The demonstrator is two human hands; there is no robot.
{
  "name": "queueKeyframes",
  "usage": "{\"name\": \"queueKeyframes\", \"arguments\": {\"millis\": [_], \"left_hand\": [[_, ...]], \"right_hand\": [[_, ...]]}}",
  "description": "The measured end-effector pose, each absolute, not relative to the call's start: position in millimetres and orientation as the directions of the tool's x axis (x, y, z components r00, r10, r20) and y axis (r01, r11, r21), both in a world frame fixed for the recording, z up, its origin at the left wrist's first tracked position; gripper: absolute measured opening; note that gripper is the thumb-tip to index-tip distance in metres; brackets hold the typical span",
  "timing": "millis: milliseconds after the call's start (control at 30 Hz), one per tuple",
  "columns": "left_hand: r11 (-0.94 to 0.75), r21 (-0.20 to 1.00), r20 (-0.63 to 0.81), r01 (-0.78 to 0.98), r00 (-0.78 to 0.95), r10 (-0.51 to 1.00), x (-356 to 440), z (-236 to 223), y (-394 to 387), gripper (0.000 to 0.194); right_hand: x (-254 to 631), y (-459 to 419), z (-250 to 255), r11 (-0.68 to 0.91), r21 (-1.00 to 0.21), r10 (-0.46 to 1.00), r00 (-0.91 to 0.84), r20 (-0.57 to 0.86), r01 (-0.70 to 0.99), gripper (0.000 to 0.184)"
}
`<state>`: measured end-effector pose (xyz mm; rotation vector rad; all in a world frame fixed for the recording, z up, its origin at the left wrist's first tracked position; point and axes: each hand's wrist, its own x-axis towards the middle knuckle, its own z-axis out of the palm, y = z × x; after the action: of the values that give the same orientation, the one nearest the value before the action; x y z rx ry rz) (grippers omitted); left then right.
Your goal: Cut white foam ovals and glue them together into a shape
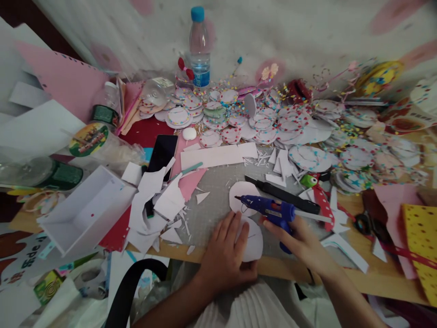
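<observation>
My right hand (297, 241) is wrapped around the handle of a blue hot glue gun (273, 209), with a translucent glue stick (314, 217) poking out of its back. The gun's nozzle points left, over a round white paper piece (235, 193) on the grey cutting mat (211, 196). Nearer to me, my left hand (227, 250) grips a second white paper disc (252, 241) at the table's front edge, fingers over its left side and thumb at its near edge. A short dark line or slit shows on this disc. Behind the gun lies a black utility knife (290, 196).
Piles of decorated paper discs (262, 120) line the back, with a water bottle (200, 50) behind. A phone (162, 155), paper scraps (170, 200) and a white open box (88, 209) lie left. Black scissors (372, 225) and yellow dotted paper (421, 246) are right.
</observation>
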<state>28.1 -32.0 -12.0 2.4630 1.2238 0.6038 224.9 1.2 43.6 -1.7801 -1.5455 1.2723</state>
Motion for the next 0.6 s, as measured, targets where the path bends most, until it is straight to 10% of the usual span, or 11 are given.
{"name": "queueKeyframes", "arguments": {"millis": [600], "left_hand": [[-0.598, 0.441, 0.21, 0.669, 0.571, 0.794, 28, -13, -30, 0.072]], "right_hand": [[227, 0, 32, -0.172, -0.781, 0.948, -0.115, -0.296, 0.6, 0.036]]}}
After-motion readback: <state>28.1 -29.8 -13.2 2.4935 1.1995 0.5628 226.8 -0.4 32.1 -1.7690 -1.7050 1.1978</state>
